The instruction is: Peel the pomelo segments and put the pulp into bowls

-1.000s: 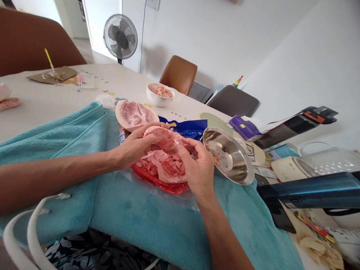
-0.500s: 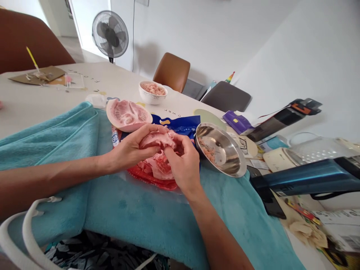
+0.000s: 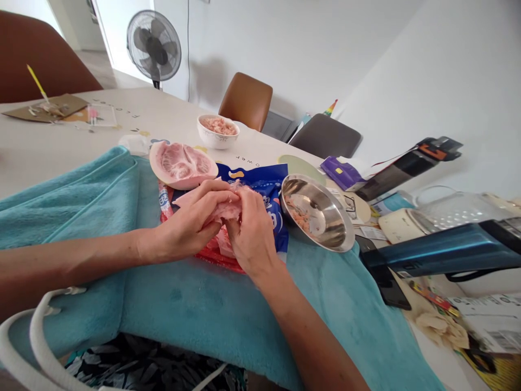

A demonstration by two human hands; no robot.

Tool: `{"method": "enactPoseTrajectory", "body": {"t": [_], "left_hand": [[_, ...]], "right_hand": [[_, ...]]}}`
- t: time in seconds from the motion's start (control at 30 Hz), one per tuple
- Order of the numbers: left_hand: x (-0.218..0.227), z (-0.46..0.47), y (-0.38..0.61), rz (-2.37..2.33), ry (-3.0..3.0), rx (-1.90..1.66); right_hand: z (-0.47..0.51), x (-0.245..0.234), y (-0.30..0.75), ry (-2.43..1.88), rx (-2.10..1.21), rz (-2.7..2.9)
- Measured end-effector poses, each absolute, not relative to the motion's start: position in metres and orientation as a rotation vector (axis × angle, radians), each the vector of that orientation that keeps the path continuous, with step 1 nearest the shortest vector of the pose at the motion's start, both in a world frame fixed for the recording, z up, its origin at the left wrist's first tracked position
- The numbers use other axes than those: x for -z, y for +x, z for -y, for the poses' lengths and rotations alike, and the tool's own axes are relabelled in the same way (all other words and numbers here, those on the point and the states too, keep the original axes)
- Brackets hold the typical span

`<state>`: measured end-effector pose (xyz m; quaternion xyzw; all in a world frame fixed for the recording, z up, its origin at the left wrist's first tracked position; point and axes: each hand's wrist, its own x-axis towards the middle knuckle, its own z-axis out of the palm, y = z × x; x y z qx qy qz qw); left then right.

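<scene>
My left hand [image 3: 189, 220] and my right hand [image 3: 253, 233] meet over a blue and red plastic bag [image 3: 272, 176]. Between them, fingers of both hands grip a pink pomelo segment [image 3: 227, 212] with torn, ragged membrane. Pink peelings [image 3: 222, 241] lie below on the bag, partly covered by my hands. Just behind my left hand rests a hollow piece of pomelo rind [image 3: 183, 168], inner side up. To the right of my right hand, a steel bowl [image 3: 344, 222] sits tilted, with some pomelo flesh in it.
A white bowl [image 3: 217, 142] of pomelo flesh stands farther back. A teal towel [image 3: 175, 309] covers the near table. At right are a phone [image 3: 391, 285], a blue bottle [image 3: 443, 252], a purple packet [image 3: 342, 172] and a dark bottle [image 3: 394, 171]. A fan [image 3: 154, 46] stands behind.
Both hands have shifted slightly left with the pomelo segment, and their fingers have closed further over it. The whole view has moved a little.
</scene>
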<state>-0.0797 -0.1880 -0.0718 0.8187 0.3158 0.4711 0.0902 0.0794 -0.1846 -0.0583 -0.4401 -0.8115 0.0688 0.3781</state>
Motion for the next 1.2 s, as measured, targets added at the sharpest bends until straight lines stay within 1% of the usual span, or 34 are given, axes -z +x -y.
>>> {"method": "enactPoseTrajectory", "body": {"t": [0.27,0.53,0.67,0.73,0.9,0.97,1.2], "left_hand": [[0.068,0.186,-0.079,-0.907,2.305,-1.362],[0.05,0.184,-0.082,-0.936,2.143,-1.184],[0.052,0.183,-0.082,-0.966,2.084,-1.195],[0.054,0.183,-0.081,-0.997,2.07,-1.223],[0.053,0.184,-0.083,-1.041,2.031,-1.219],[0.052,0.184,-0.084,-1.026,2.008,-1.195],[0.049,0.187,-0.085,-0.817,1.672,-1.07]], "right_hand": [[0.182,0.058,0.082,-1.155,-0.094,2.149],[0.182,0.046,0.093,-1.107,-0.364,2.213],[0.183,0.045,0.096,-1.124,-0.423,2.197],[0.183,0.047,0.095,-1.153,-0.389,2.193],[0.181,0.058,0.091,-1.18,-0.09,2.222],[0.181,0.06,0.09,-1.154,-0.074,2.239],[0.184,0.053,0.092,-1.132,-0.437,2.12]]}}
